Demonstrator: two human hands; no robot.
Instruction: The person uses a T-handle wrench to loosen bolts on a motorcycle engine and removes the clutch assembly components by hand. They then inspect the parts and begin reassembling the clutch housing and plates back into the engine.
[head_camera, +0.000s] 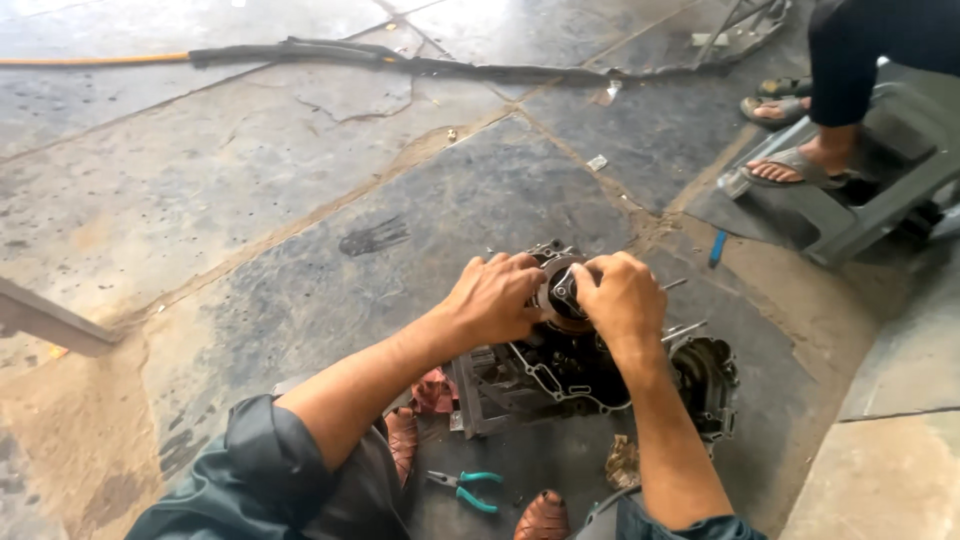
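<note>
Fingers of both hands curl in around a round dark part (563, 293) seated on top of an engine case (590, 375) that lies on the stone floor (250, 200). The left hand (493, 298) wraps the part's near-left rim with fingers bent and close together, pressed against it rather than spread; the right hand (622, 297) closes over the right side, its thumb and first fingers seeming to pinch the small raised hub at the centre, though the exact contact is hidden under the knuckles. Judging from this grip, the step in hand looks like seating or turning that round piece on its shaft, and such a move would call for an even press from both sides so that the piece stays square to the case. Metal studs (684, 328) stick out of the case just right of the right wrist. Near the person's knees a pair of pliers with teal handles (466, 489) lies on the floor, apart from both hands, with a crumpled reddish rag (432, 392) beside the left forearm. Further off, a hose (300, 52) runs across the floor, and another person's sandalled feet (795, 165) rest on a grey metal frame (880, 190) at upper right.
</note>
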